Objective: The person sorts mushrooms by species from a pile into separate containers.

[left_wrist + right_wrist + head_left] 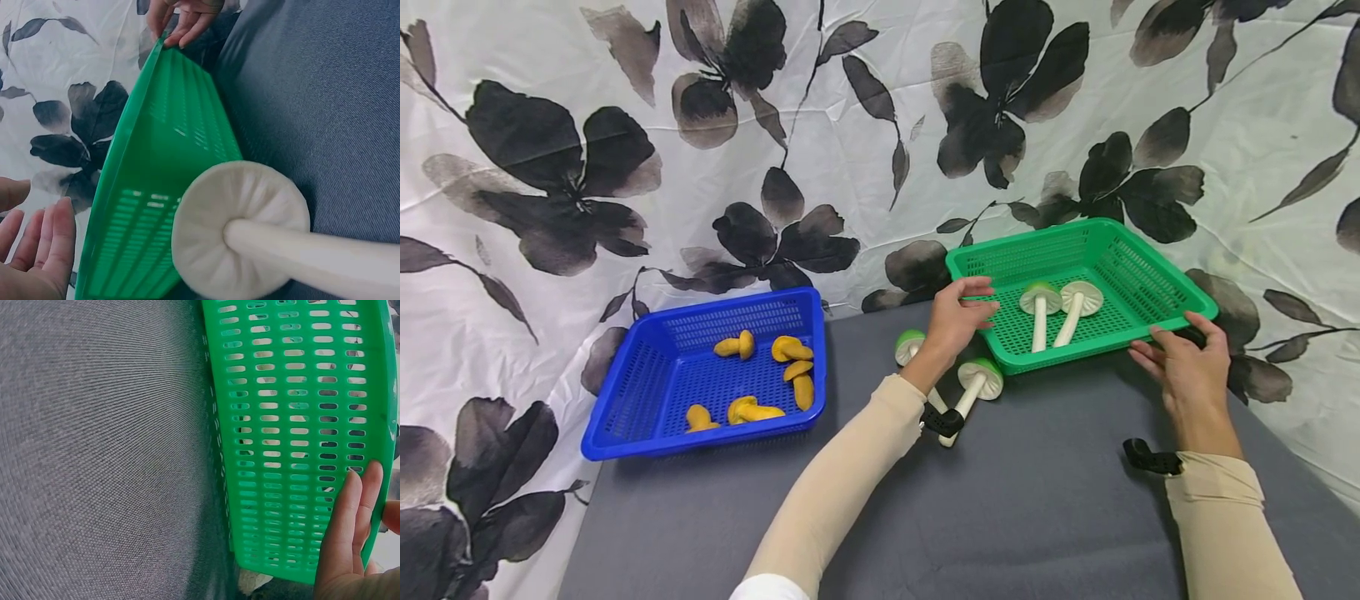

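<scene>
My right hand (1195,379) pinches the rim of a green basket (1112,337) at its near right corner. In the right wrist view, its fingers lie along the slotted outer wall and the thumb is at the rim. My left hand (957,321) hovers at the basket's left end, fingers loosely extended and holding nothing; the left wrist view shows a gap between it and the rim. Inside the basket lie two green-capped mushrooms, one cap up (1040,312) and one showing gills (1078,304). Two more, a nearer mushroom (977,383) and a partly hidden mushroom (910,343), lie under my left wrist.
To the left stands a blue basket (700,317) with several yellow mushrooms (752,411) in it. Both baskets sit on a grey cloth-covered table (1037,483). A white floral sheet (865,150) hangs behind, close to the green basket's back edge.
</scene>
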Demonstrator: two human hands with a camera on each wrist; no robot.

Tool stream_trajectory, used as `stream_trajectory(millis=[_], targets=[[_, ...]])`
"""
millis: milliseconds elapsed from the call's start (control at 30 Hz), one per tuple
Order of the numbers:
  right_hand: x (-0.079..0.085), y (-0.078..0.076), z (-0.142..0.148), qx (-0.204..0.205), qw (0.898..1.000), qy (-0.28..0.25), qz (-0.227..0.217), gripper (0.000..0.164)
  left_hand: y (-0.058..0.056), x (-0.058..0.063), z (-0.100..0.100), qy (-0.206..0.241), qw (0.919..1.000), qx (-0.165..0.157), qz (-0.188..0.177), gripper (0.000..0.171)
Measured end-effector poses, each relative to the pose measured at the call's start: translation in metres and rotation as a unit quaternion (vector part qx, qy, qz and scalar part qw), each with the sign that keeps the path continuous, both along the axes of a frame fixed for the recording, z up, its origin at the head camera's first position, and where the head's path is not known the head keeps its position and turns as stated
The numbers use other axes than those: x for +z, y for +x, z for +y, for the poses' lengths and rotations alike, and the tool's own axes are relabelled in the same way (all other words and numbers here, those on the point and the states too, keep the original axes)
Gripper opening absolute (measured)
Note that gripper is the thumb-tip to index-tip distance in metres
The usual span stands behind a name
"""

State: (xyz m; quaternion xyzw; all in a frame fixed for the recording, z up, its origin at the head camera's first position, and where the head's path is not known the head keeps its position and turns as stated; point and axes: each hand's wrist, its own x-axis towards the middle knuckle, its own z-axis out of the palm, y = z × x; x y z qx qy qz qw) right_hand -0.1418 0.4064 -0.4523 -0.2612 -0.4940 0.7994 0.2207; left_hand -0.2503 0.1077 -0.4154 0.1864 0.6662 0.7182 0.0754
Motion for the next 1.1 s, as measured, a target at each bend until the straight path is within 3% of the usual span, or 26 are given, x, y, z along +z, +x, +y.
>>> stream_trajectory(millis=[533, 1100], targets=[[-0.001, -0.001, 0.000, 0.003, 1.000, -0.004, -0.008, 0.081, 0.004, -0.006, -0.045, 0.031, 0.9985, 0.036, -0.026, 0.035], [0.002, -0.002, 0.000, -0.005, 0.999, -0.036, 0.014, 0.079, 0.012, -0.030, -0.100, 0.066, 0.9918, 0.072, -0.082, 0.036]])
